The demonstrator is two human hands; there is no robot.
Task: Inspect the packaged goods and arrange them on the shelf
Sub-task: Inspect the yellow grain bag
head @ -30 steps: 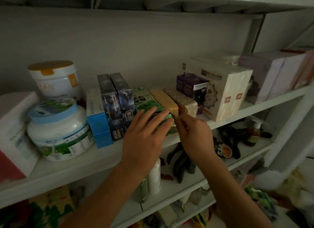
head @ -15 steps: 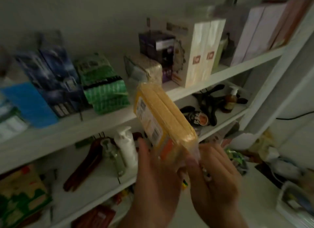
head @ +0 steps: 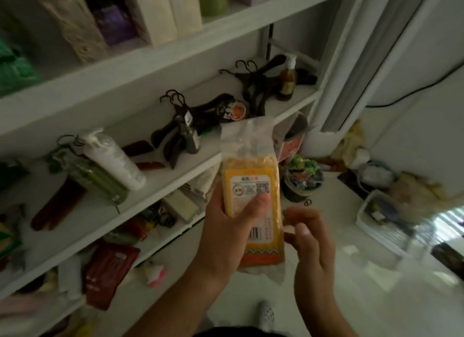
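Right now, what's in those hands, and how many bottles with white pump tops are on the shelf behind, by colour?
yellow packet, gripped by the left hand: 1
white pump bottle, lying on its side: 1
brown pump bottle, standing upright: 1
Total: 3

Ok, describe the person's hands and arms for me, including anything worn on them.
Both are bare. The left hand and right hand wear no gloves, and no ring, watch or bracelet shows. The left forearm and right forearm are uncovered down to the frame's edge; no sleeve is visible.
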